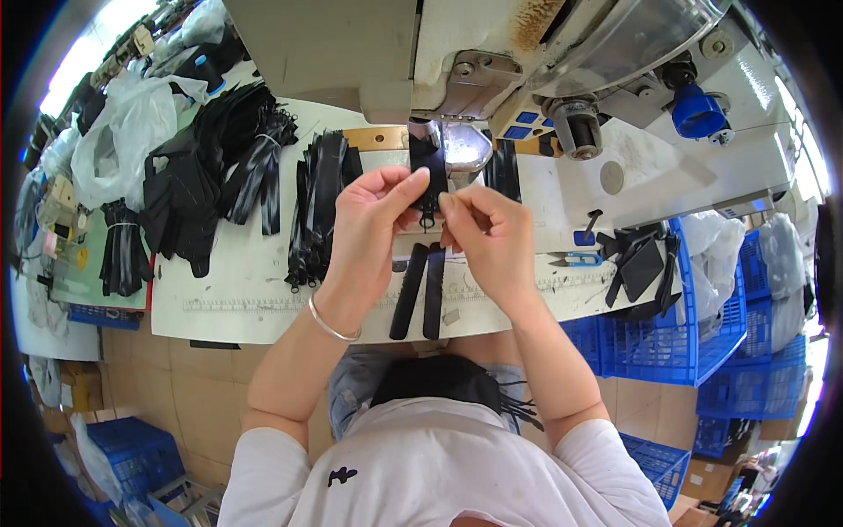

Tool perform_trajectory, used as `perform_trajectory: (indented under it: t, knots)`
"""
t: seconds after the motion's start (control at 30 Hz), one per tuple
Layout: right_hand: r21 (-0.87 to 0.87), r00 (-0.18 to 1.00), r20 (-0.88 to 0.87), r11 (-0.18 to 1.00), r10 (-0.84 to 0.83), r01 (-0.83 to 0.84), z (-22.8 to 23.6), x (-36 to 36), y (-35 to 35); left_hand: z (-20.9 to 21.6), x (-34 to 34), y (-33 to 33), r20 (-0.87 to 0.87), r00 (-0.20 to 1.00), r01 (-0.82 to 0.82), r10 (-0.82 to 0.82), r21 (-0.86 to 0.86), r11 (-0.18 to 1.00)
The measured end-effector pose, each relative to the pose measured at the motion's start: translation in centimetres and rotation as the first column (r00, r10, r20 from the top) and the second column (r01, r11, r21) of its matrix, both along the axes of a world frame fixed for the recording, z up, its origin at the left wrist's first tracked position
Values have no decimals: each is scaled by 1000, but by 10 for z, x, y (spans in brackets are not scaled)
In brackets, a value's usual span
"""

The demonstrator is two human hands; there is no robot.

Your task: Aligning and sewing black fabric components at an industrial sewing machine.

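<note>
Both hands meet in front of a sewing machine, at a black zipper [428, 215] whose slider and pull show between them. My left hand [373, 211] pinches the zipper's left side between thumb and fingers. On its right side my right hand [493, 230] is closed, thumb against curled index finger. The upper end of the black tape runs back toward the machine's needle area [430, 132], which is lit. Below the hands, two black tape strips [408, 294] lie apart on the white table, reaching its front edge. Whether they join the held zipper is hidden.
The sewing machine [325, 53] fills the back. Black zipper bundles [318, 198] and dark fabric pieces [184, 167] lie on the left. Blue-handled thread snips [581, 259] and black pieces [641, 268] are on the right, with a blue basket [650, 347] past the edge.
</note>
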State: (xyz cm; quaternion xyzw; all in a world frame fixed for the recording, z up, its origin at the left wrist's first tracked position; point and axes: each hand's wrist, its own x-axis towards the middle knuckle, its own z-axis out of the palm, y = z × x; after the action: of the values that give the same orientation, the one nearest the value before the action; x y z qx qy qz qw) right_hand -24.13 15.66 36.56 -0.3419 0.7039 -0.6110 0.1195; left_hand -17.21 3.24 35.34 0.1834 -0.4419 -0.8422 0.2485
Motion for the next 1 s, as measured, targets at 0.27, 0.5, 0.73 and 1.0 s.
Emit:
perform_trajectory:
  t: [0.27, 0.5, 0.73, 1.0]
  knots:
    - [-14, 992, -48, 993, -118, 118, 11, -13, -10, 20, -26, -15, -9, 997, -72, 71, -79, 994]
    - [113, 973, 168, 983, -161, 143, -30, -4, 41, 16, -43, -32, -55, 998, -16, 9, -116, 993]
    - [60, 921, 183, 939, -344, 339, -67, -47, 88, 11, -44, -44, -119, 993, -36, 15, -175, 984]
    - [355, 854, -456, 829, -250, 432, -84, -47, 71, 10, 6, -56, 129, 950, -179, 285, -521, 835]
